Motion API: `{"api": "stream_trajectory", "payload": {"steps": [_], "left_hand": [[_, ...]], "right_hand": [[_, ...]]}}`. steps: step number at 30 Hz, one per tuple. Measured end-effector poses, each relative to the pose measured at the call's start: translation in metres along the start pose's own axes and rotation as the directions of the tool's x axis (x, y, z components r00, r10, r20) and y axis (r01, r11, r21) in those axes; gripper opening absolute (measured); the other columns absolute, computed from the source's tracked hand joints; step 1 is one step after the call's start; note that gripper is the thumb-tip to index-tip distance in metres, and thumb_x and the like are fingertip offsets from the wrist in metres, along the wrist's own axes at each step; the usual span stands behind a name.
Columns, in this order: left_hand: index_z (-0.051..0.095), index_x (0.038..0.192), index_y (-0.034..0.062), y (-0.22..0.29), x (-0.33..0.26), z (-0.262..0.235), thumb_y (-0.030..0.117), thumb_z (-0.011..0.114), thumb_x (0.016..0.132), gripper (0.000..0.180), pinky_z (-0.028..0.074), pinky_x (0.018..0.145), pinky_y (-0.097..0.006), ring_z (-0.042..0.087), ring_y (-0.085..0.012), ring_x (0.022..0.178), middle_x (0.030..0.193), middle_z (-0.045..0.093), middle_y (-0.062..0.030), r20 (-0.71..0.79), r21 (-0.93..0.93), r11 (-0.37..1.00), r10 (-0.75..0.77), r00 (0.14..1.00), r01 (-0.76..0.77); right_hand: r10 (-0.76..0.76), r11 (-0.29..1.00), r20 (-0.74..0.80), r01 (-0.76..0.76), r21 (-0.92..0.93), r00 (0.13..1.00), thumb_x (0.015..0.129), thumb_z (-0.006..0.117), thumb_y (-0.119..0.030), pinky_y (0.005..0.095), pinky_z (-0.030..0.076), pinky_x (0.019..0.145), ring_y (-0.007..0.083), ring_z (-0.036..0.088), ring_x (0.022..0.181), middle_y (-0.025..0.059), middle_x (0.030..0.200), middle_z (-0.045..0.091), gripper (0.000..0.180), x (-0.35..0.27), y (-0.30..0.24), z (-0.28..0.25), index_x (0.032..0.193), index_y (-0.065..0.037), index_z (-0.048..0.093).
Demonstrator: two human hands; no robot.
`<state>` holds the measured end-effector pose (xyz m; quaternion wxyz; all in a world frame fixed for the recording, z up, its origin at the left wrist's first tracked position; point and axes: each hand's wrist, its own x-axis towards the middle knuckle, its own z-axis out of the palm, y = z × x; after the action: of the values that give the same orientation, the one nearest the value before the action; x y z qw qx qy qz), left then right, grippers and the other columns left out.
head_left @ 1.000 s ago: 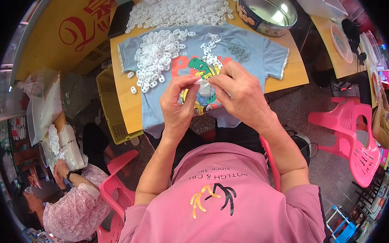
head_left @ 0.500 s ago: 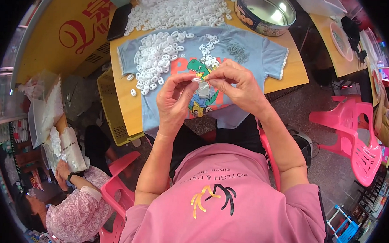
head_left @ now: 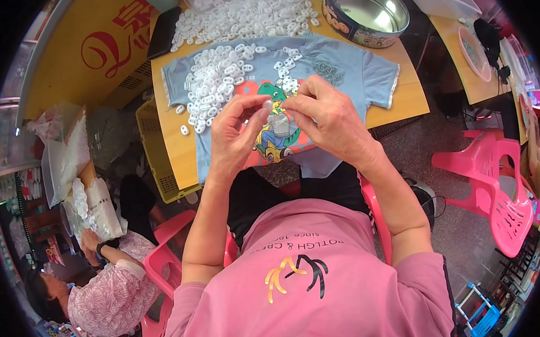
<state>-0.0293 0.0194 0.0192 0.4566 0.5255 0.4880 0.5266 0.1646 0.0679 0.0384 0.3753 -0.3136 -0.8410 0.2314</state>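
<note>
My left hand point(head_left: 230, 133) pinches a small white oval plastic piece point(head_left: 268, 104) between thumb and forefinger, above a blue T-shirt point(head_left: 379, 80) with a green dinosaur print. Close beside it, the fingers of my right hand point(head_left: 332, 120) are pinched together; whatever they hold is too small to make out. A heap of white oval two-holed plastic pieces point(head_left: 213, 85) lies on the shirt's left part. Beyond my right hand is a smaller group of white pieces point(head_left: 285, 65), and right of it a little pile of thin grey bits point(head_left: 326, 71).
Many more white pieces point(head_left: 246, 14) cover the table's far side, next to a round tin point(head_left: 366, 37). A dark phone-like slab point(head_left: 165, 34) lies at the far left. Pink plastic chairs point(head_left: 492, 178) stand right and left; another person point(head_left: 111, 288) works at lower left.
The white piece has turned and shows less between my left fingertips. My right fingertips have drawn slightly apart from it, and my left hand has shifted a little left.
</note>
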Motion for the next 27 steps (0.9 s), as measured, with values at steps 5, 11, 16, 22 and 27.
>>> {"api": "stream_trajectory", "payload": {"steps": [5, 11, 16, 22, 27], "left_hand": [[0.064, 0.108, -0.0035, -0.001, 0.001, -0.002, 0.005, 0.065, 0.09, 0.02, 0.048, 0.073, -0.021, 0.058, -0.0065, 0.083, 0.093, 0.06, -0.002, -0.035, 0.022, 0.998, -0.062, 0.997, 0.063], [0.064, 0.11, -0.0034, -0.002, 0.001, -0.005, 0.007, 0.065, 0.09, 0.022, 0.047, 0.072, -0.021, 0.058, -0.006, 0.083, 0.092, 0.059, -0.0007, -0.009, -0.01, 0.994, -0.112, 0.994, 0.112], [0.063, 0.113, -0.0024, 0.005, -0.001, -0.004, 0.007, 0.065, 0.09, 0.025, 0.048, 0.073, -0.022, 0.059, -0.0071, 0.083, 0.094, 0.063, -0.0021, 0.006, -0.046, 0.986, -0.16, 0.987, 0.16], [0.06, 0.118, -0.003, 0.006, -0.003, -0.005, 0.006, 0.067, 0.088, 0.032, 0.05, 0.077, -0.024, 0.061, -0.01, 0.085, 0.099, 0.067, -0.0062, 0.073, -0.191, 0.956, -0.212, 0.975, 0.222], [0.06, 0.117, -0.0026, 0.002, -0.003, -0.004, 0.006, 0.069, 0.087, 0.033, 0.05, 0.079, -0.025, 0.062, -0.0114, 0.086, 0.099, 0.067, -0.0068, 0.089, -0.262, 0.935, -0.223, 0.971, 0.239]], "right_hand": [[-0.043, 0.992, -0.04, 0.038, -0.12, 0.998, 0.074, 0.07, 0.0, 0.0343, 0.047, 0.061, 0.0239, 0.057, 0.072, 0.0087, 0.08, 0.054, 0.019, -0.001, -0.001, 0.003, 0.093, -0.002, 0.067], [0.091, 0.987, -0.049, -0.084, 0.135, 0.995, 0.078, 0.069, 0.0, 0.0315, 0.046, 0.063, 0.0202, 0.057, 0.072, 0.0077, 0.081, 0.055, 0.015, -0.004, 0.003, 0.004, 0.094, -0.002, 0.069], [0.132, 0.968, -0.015, -0.125, 0.219, 0.991, 0.081, 0.068, -0.001, 0.0289, 0.045, 0.063, 0.0169, 0.055, 0.072, 0.0058, 0.08, 0.055, 0.013, -0.01, 0.013, 0.009, 0.094, -0.002, 0.069], [0.157, 0.96, -0.007, -0.151, 0.237, 0.988, 0.081, 0.067, 0.0, 0.0286, 0.044, 0.063, 0.0168, 0.055, 0.072, 0.0059, 0.079, 0.054, 0.012, -0.011, 0.006, 0.007, 0.093, -0.003, 0.069], [0.184, 0.951, -0.009, -0.176, 0.253, 0.983, 0.082, 0.067, 0.0, 0.0284, 0.045, 0.062, 0.016, 0.056, 0.072, 0.0059, 0.08, 0.054, 0.012, -0.01, -0.003, 0.005, 0.093, -0.002, 0.068]]}}
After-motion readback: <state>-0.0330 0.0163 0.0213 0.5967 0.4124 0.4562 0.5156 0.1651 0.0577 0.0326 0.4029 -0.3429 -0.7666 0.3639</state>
